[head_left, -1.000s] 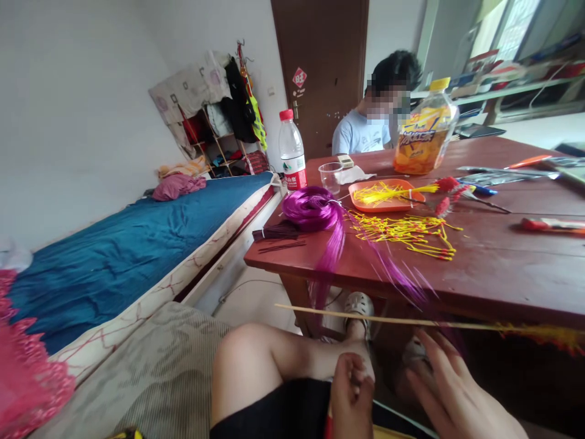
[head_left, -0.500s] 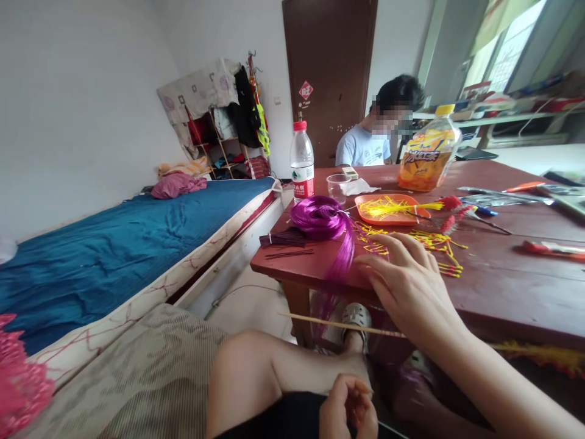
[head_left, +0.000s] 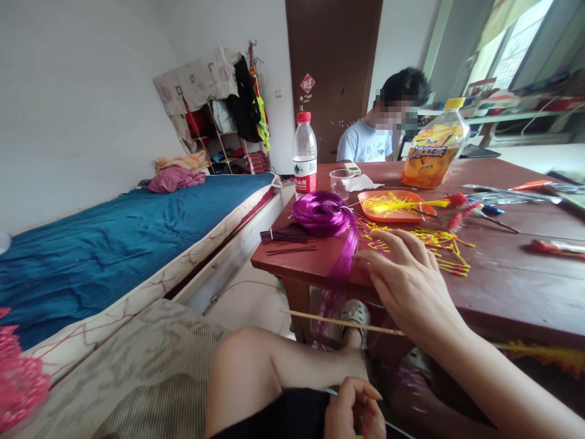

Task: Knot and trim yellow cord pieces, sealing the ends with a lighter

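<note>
While right hand [head_left: 409,274] hangs beside purple strands [head_left: 346,255] (likely light, slippery; best pinched near the coil [head_left: 320,214]), its fingers bend, hold unclear; left hand [head_left: 355,410] curled, likewise unclear.

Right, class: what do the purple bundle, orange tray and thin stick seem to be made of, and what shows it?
Purple bundle: probably synthetic fibre, glossy; bright streaks run along its fine strands.
Orange tray: likely smooth plastic, judging by its even colour and rounded corners.
Thin stick: bamboo or wood, perhaps, dull-looking; its pale straw colour suggests it, but the grain is too small to tell.
</note>
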Tool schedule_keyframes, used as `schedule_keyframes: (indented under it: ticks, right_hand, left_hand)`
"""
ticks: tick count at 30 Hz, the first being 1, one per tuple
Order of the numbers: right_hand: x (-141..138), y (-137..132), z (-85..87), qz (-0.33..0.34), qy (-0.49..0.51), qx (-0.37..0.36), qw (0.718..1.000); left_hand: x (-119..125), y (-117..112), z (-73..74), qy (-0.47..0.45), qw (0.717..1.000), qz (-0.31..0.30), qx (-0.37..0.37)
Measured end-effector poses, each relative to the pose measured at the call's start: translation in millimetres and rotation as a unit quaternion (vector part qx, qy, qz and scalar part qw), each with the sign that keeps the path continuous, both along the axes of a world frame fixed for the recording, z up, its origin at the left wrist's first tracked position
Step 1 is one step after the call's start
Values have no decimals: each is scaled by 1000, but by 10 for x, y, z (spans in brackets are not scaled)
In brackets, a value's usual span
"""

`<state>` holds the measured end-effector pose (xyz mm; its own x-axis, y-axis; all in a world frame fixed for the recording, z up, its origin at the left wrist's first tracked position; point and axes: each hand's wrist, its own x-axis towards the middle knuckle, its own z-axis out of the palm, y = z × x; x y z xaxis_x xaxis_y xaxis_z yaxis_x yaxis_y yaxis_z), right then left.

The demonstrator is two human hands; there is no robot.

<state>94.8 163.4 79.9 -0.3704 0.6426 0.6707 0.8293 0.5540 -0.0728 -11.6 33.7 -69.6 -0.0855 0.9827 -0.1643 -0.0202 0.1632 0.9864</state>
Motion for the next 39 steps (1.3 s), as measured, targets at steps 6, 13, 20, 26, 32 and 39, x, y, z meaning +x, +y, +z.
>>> schedule_keyframes:
  ticks: [6, 13, 20, 26, 32, 39]
  right_hand:
    - [-36, -7, 12, 23, -17, -24, 999]
    - [101, -108, 11, 45, -44, -1, 998]
    - [276, -209, -39, 32, -54, 35, 997]
    - [227, -198, -33, 28, -41, 24, 998]
    - [310, -418, -34, 58, 91, -54, 993]
    - [90, -811, -584, 155, 283, -292, 901]
  left_hand:
    - [1, -5, -66, 6, 1000, -2, 19]
    - [-29, 29, 290, 47, 996, 11, 70]
    - [-3, 345, 1052, 177, 967, 65, 170]
    - [-49, 481, 1089, 246, 958, 109, 101]
    - [-107, 344, 1344, 29, 996, 40, 81]
    - [-176, 366, 1618, -459, 879, -115, -60]
